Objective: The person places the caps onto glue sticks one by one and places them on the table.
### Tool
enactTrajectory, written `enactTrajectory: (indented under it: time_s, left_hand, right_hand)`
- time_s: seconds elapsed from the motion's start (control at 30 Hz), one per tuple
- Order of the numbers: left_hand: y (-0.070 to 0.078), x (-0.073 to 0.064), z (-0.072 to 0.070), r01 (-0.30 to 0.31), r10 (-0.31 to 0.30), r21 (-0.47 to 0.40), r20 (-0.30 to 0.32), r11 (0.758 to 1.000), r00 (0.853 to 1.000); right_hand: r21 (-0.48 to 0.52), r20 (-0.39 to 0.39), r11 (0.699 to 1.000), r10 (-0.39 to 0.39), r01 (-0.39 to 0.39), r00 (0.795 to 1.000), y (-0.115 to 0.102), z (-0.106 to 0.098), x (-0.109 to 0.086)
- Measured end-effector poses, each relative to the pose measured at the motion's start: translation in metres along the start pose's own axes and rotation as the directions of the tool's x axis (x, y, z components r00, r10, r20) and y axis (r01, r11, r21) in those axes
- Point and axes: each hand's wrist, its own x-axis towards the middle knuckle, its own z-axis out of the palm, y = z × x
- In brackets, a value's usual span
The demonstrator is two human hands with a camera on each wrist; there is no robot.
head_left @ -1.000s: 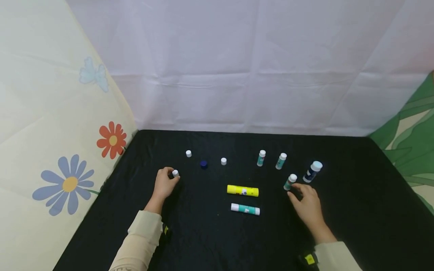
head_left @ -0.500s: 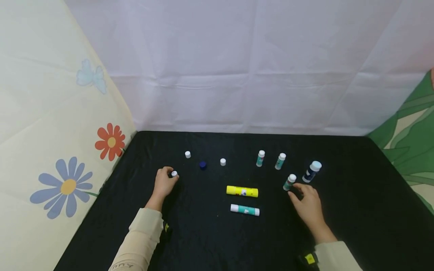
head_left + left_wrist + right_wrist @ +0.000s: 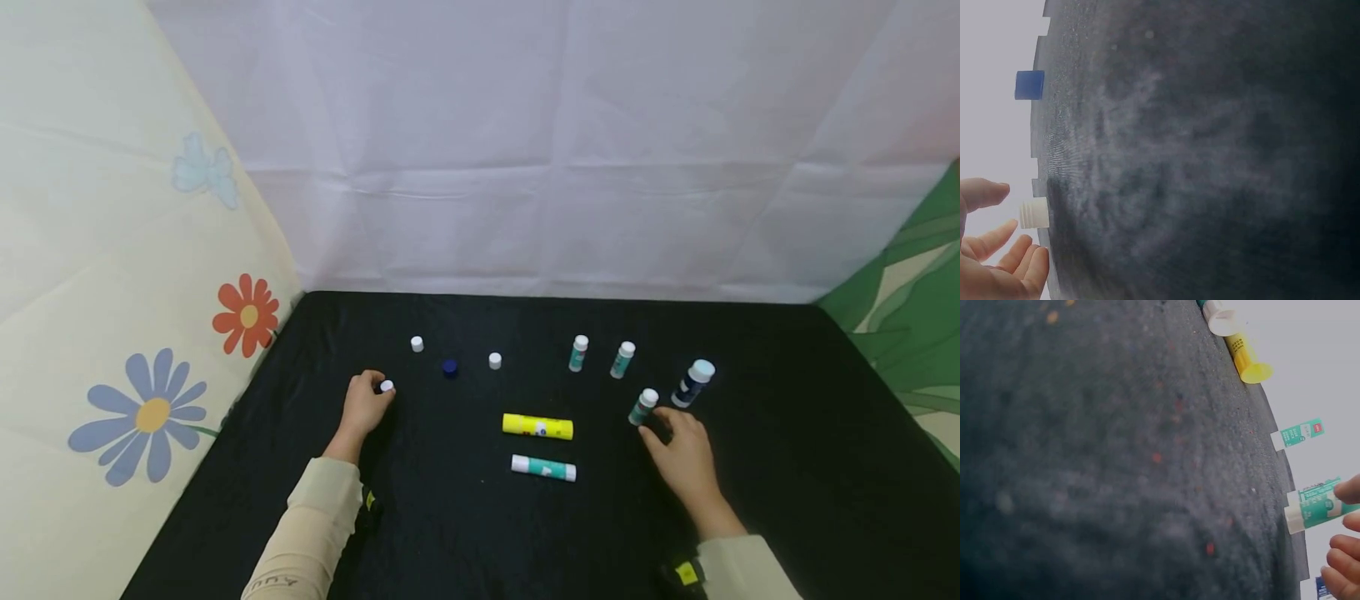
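Observation:
At the left of the table, my left hand is around a small white cap. In the left wrist view, its thumb and fingers stand apart on either side of the ribbed white cap, with gaps visible. Towards the right, my right hand is beside an upright green-and-white glue stick. The right wrist view has a thumb or fingertip overlapping the green label of that glue stick, while the other fingers spread below it. Whether that fingertip touches the stick, I cannot tell.
Beyond my left hand stand two white caps and a dark blue cap. Two green glue sticks and a larger dark blue one stand at the right. A yellow glue stick and a green-and-white one lie mid-table.
Both hands stay almost where they were. The whole head view shifts very slightly, and nothing has visibly been picked up or moved.

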Motion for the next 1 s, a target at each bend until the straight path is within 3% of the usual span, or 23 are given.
enactTrajectory:
  time_s: [0.47, 0.8, 1.0]
  left_hand:
    - [-0.003, 0.003, -0.001, 0.023, -0.023, 0.011, 0.047, 1.0, 0.999]
    - [-0.002, 0.003, 0.001, -0.052, 0.051, 0.051, 0.025, 0.997, 0.998]
    - [-0.003, 0.004, 0.002, -0.046, 0.045, 0.051, 0.02, 0.998, 0.999]
  right_hand:
    - [0.032, 0.043, 0.999, 0.038, -0.039, 0.998, 0.0, 0.002, 0.007]
    - [0.05, 0.034, 0.998, 0.038, -0.04, 0.999, -0.004, 0.006, 0.014]
    - [0.062, 0.02, 0.997, 0.052, -0.053, 0.998, -0.007, 0.008, 0.014]
